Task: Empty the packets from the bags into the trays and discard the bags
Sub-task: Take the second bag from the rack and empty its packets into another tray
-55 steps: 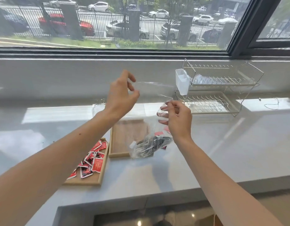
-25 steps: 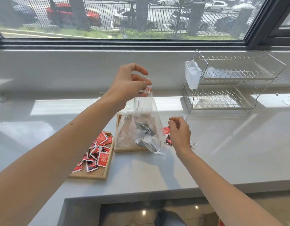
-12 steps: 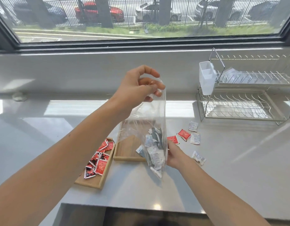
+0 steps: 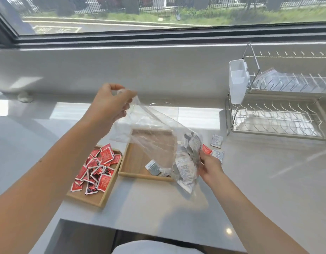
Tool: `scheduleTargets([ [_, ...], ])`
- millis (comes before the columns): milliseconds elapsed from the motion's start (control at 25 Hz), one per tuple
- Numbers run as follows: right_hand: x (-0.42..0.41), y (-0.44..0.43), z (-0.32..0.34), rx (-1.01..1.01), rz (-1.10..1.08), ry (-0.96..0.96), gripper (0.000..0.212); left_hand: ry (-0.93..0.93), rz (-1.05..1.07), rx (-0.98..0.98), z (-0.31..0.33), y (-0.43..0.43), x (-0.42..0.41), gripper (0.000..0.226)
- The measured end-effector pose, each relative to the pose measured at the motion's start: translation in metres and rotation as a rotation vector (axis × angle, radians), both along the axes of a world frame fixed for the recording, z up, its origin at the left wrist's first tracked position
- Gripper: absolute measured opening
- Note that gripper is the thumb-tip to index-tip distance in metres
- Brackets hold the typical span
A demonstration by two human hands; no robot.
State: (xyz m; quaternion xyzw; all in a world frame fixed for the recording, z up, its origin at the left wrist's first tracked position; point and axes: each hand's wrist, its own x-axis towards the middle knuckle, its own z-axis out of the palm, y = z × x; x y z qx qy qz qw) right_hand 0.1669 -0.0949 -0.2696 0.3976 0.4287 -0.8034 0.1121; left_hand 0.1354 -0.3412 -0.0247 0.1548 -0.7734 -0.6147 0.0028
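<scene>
So the left hand [image 4: 110,105] is pinching one end of the clear plastic bag [image 4: 154,136] up high, while the right hand [image 4: 209,165] grips the other end, where the white and grey packets [image 4: 187,162] are bunched. The bag hangs slanted over the right wooden tray [image 4: 138,162], which has one packet in it. The left tray [image 4: 96,198] holds red packets [image 4: 98,167]. A few loose packets [image 4: 216,141] lie on the surface [image 4: 268,180] near the dish rack [image 4: 275,107].

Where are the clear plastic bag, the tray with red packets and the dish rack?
clear plastic bag [image 4: 154,143]: head view, its stretched middle.
tray with red packets [image 4: 96,199]: head view, bare wood near front rim.
dish rack [image 4: 274,133]: head view, lower frame.
</scene>
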Motion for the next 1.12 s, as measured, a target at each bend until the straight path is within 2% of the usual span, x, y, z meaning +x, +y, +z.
scheduleTargets([
  [120,-0.002,0.016,0.001,0.111,-0.023,0.003,0.003,-0.092,-0.026,-0.005,-0.028,-0.019,-0.005,0.018],
  [240,-0.003,0.025,0.005,0.204,-0.051,0.005,0.010,-0.188,0.008,0.023,-0.056,-0.037,-0.007,0.028],
  [360,-0.002,0.029,0.012,0.342,-0.060,0.066,0.014,-0.167,0.041,0.017,-0.079,-0.048,-0.011,0.029],
  [480,-0.001,0.026,0.025,0.551,-0.083,0.126,0.016,-0.117,0.030,-0.027,-0.099,-0.060,-0.018,0.020],
  [600,-0.002,0.018,0.037,0.840,0.076,0.149,0.016,-0.105,0.018,-0.027,-0.117,-0.075,-0.024,0.014],
  [760,-0.003,0.006,0.060,0.918,0.036,0.259,0.013,-0.100,0.031,0.053,-0.140,-0.094,-0.029,0.015],
  [880,-0.005,-0.004,0.066,1.011,0.165,0.248,0.016,-0.082,0.054,0.114,-0.151,-0.106,-0.034,0.017],
  [1120,-0.006,-0.017,0.071,1.135,0.205,0.276,0.015,-0.038,0.033,0.120,-0.161,-0.116,-0.036,0.020],
])
